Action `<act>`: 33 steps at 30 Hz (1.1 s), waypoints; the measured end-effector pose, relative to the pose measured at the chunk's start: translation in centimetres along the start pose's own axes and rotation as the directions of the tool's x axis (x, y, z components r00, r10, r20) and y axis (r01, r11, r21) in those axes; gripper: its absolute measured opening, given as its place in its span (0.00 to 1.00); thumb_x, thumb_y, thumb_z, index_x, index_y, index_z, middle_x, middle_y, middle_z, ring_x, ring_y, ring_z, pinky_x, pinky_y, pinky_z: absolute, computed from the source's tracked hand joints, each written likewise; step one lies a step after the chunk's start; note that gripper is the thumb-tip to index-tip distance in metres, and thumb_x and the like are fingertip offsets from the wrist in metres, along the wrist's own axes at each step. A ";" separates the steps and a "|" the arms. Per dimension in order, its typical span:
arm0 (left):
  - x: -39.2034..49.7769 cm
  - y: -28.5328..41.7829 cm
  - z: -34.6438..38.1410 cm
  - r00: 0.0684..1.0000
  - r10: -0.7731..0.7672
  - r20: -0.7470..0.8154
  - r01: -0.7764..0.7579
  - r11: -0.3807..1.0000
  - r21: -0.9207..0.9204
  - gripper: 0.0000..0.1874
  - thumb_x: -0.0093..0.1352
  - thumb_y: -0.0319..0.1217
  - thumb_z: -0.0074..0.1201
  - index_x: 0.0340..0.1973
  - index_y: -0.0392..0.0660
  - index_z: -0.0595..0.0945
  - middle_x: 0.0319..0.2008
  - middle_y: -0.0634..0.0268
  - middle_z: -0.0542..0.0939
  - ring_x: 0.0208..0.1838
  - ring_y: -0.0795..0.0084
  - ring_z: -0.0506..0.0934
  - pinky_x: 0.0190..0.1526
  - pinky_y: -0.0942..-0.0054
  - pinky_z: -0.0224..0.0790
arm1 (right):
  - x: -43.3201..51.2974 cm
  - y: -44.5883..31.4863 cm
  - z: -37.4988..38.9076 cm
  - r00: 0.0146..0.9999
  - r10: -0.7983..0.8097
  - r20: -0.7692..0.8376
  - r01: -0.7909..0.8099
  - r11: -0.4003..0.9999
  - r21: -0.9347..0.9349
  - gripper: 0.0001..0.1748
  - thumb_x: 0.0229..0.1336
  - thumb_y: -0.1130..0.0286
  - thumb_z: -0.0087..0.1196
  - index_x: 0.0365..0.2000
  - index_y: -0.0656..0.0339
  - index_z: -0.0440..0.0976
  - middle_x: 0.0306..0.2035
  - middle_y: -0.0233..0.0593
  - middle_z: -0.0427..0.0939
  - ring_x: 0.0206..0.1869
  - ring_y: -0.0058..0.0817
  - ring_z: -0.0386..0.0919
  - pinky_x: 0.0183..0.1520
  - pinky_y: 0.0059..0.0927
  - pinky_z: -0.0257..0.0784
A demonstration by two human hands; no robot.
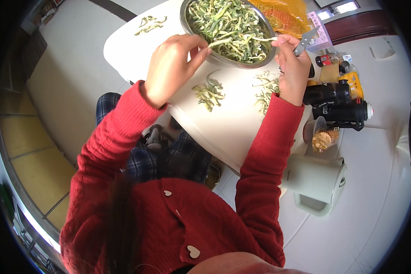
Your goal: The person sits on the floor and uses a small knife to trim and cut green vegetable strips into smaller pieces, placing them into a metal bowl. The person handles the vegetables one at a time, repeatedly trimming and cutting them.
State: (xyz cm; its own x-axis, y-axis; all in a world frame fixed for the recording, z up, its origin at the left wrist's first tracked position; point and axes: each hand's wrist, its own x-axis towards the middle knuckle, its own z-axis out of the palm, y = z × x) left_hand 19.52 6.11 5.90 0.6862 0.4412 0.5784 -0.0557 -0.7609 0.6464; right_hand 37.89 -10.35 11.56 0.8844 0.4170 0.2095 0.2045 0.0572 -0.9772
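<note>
A metal basin (271, 54) full of green and white vegetable strips (226, 20) stands at the table's far side. My left hand (178, 58) is at its near left rim, with a pale strip (220, 42) pinched between thumb and fingertips. In my right hand (293, 63), at the basin's right rim, are scissors with grey blades (307, 40), which point up and away. The fingertips of that hand also pinch a thin pale strip (264, 39). Small piles of strips lie on the white table (222, 126): one at the near middle (209, 93), one beside my right wrist (266, 89), one at the far left (151, 24).
Behind the basin lies an orange mesh bag (284, 17) beside a pink box (320, 34). To the right are small jars (325, 60), black flasks (342, 111), a bag of snacks (325, 139) and a pale green electric kettle (315, 178).
</note>
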 end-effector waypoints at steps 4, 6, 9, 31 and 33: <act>2.6 -1.1 1.4 0.989 0.138 -0.048 -0.130 0.982 0.138 0.05 0.63 0.30 0.60 0.31 0.42 0.84 0.25 0.60 0.81 0.32 0.59 0.79 0.36 0.64 0.73 | -0.4 -0.5 -0.1 0.998 -0.049 0.027 0.048 0.998 0.036 0.09 0.58 0.74 0.59 0.38 0.68 0.76 0.27 0.35 0.79 0.15 0.08 0.53 0.25 0.15 0.53; 3.3 -1.4 2.1 0.991 0.133 -0.017 -0.126 0.969 0.210 0.05 0.62 0.31 0.60 0.30 0.43 0.85 0.25 0.61 0.80 0.34 0.59 0.79 0.39 0.63 0.73 | -0.5 -0.7 -0.1 0.997 -0.066 0.035 0.064 0.996 0.066 0.09 0.59 0.75 0.58 0.39 0.68 0.76 0.27 0.36 0.79 0.15 0.08 0.54 0.25 0.15 0.53; 3.8 -1.3 3.1 0.977 0.187 -0.103 -0.152 0.948 0.281 0.08 0.62 0.36 0.62 0.29 0.44 0.85 0.26 0.63 0.81 0.36 0.59 0.78 0.40 0.61 0.72 | -0.6 -0.7 0.0 0.995 -0.068 0.077 0.058 0.990 0.127 0.08 0.60 0.75 0.57 0.39 0.67 0.76 0.27 0.37 0.79 0.15 0.08 0.55 0.25 0.15 0.54; 3.3 -0.3 4.4 0.988 0.076 -0.137 -0.080 0.996 -0.025 0.15 0.70 0.38 0.54 0.27 0.40 0.84 0.22 0.61 0.80 0.33 0.57 0.75 0.42 0.60 0.64 | -2.3 -2.2 1.3 0.979 -0.188 0.079 0.182 0.980 0.079 0.08 0.60 0.78 0.56 0.40 0.68 0.74 0.30 0.43 0.82 0.15 0.07 0.54 0.24 0.14 0.53; 3.3 -0.4 4.5 0.989 0.119 -0.091 -0.115 0.992 0.054 0.15 0.70 0.37 0.53 0.28 0.40 0.84 0.24 0.59 0.79 0.33 0.57 0.75 0.43 0.60 0.64 | -2.3 -2.6 0.7 0.974 -0.212 0.079 0.206 0.975 0.079 0.08 0.60 0.78 0.55 0.40 0.67 0.75 0.31 0.44 0.82 0.15 0.08 0.54 0.25 0.14 0.53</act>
State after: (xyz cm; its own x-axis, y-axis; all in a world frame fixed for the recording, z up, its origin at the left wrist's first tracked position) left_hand 25.03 5.70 5.31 0.6055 0.3888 0.6944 -0.0951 -0.8309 0.5482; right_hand 35.03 -10.86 13.56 0.7847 0.4660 0.4088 0.3487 0.2135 -0.9126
